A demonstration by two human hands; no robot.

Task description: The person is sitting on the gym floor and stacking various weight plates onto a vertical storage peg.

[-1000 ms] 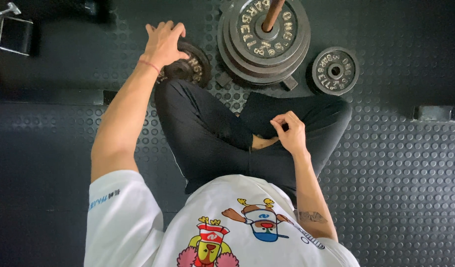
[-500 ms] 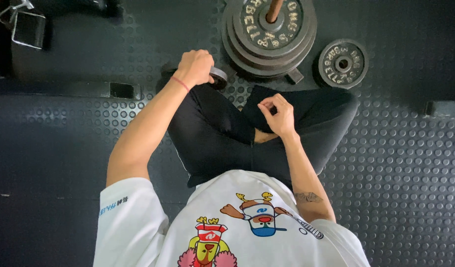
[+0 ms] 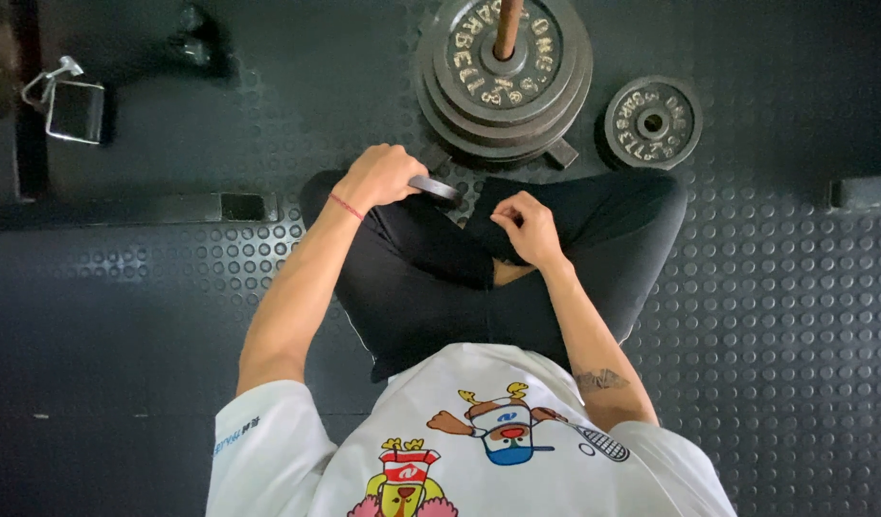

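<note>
Rubber studded floor (image 3: 795, 364) carries all items. Left hand (image 3: 381, 177), at 11 o'clock from the crossed legs, is closed around a small weight plate (image 3: 434, 187) held above the knee. Right hand (image 3: 527, 228) rests loosely curled, empty, on the legs. Stacked plates (image 3: 503, 81) sit at 12 o'clock; loose plate (image 3: 653, 122) at 1 o'clock.

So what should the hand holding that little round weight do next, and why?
Probably carry the small weight plate toward the stack of plates on the upright post. The left hand grips the plate, lifted over the knee, and the stack stands just beyond it. The right hand rests loosely curled on the leg, holding nothing, so it could help steady it.
</note>
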